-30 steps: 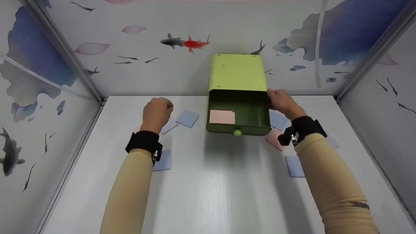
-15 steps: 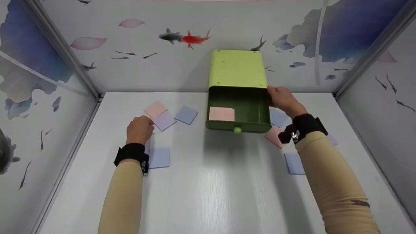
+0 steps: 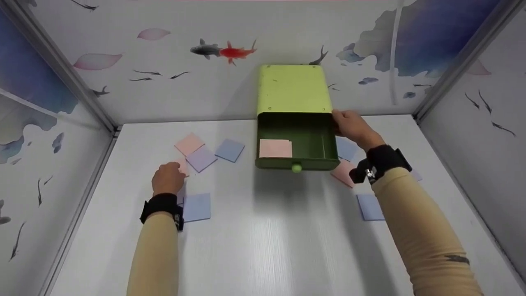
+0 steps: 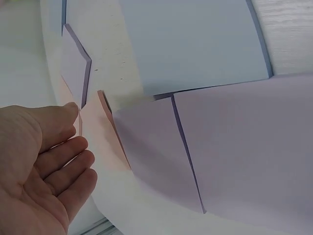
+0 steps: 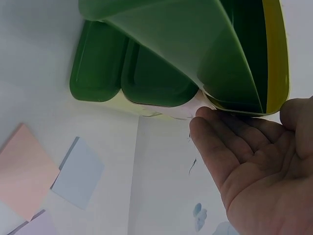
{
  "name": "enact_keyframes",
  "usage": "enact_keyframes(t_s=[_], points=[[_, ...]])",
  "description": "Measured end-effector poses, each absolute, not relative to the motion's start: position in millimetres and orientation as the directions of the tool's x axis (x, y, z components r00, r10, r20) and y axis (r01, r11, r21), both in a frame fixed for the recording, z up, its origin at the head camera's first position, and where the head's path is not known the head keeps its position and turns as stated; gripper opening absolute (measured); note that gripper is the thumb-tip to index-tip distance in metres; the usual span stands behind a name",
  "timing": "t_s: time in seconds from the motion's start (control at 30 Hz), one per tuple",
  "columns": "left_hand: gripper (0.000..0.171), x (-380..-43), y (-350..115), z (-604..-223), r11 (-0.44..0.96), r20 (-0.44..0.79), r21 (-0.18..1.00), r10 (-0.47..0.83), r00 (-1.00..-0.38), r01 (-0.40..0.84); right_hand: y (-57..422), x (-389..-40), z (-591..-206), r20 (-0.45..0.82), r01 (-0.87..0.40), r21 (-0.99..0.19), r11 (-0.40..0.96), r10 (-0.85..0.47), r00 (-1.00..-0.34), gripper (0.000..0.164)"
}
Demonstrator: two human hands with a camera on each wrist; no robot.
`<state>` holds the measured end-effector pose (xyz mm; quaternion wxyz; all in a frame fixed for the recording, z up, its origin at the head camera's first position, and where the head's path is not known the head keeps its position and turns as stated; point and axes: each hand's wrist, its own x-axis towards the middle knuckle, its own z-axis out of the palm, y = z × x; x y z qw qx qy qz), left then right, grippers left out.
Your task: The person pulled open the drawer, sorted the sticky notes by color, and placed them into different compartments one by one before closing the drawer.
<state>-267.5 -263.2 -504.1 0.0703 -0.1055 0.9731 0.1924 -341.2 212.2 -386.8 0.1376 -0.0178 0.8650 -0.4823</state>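
A yellow-green cabinet (image 3: 294, 88) stands against the back wall, its top dark green drawer (image 3: 315, 142) pulled out. Inside the drawer, at its left front, lies a pink sticky note pad (image 3: 274, 149). The right hand (image 3: 355, 126) rests against the cabinet's right side, its fingers fairly straight along the shell in the right wrist view. Over the left of the table, the left hand (image 3: 167, 179) has its fingers loosely bent, the tips close to a pink pad (image 3: 183, 166). No object shows between thumb and fingers in the left wrist view.
Left of the cabinet lie another pink pad (image 3: 189, 144), a lilac pad (image 3: 201, 158) and blue pads (image 3: 230, 150). A blue pad (image 3: 197, 206) sits by the left wrist. Right of the cabinet are blue (image 3: 346, 148) and pink (image 3: 343, 172) pads. Printed walls enclose the table.
The left hand has moved left and toward the front of the table, uncovering the pink and lilac pads at the back left. The right hand stays at the cabinet's side.
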Motion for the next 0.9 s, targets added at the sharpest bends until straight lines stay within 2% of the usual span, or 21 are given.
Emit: enact_keyframes(t_s=[0.3, 0.6, 0.8, 0.9], points=[[0.031, -273.1, -272.4, -521.7, 0.917, -0.151, 0.340, -0.166, -0.974, -0.209, 209.2, -337.4, -382.9, -0.217, 0.086, -0.830, 0.551, -0.177, -0.960, 0.055], [0.044, -274.3, -271.1, -524.3, 0.906, -0.210, 0.342, -0.186, -0.960, -0.250, 206.7, -338.6, -382.8, -0.205, 0.086, -0.836, 0.542, -0.162, -0.965, 0.047], [0.035, -279.5, -265.1, -524.8, 0.921, -0.142, 0.326, -0.174, -0.975, -0.212, 209.5, -338.2, -383.8, -0.200, 0.085, -0.842, 0.533, -0.161, -0.966, 0.048], [0.038, -277.7, -261.0, -521.5, 0.936, -0.130, 0.294, -0.163, -0.978, -0.195, 210.2, -337.9, -385.0, -0.197, 0.087, -0.842, 0.532, -0.153, -0.969, 0.045]])
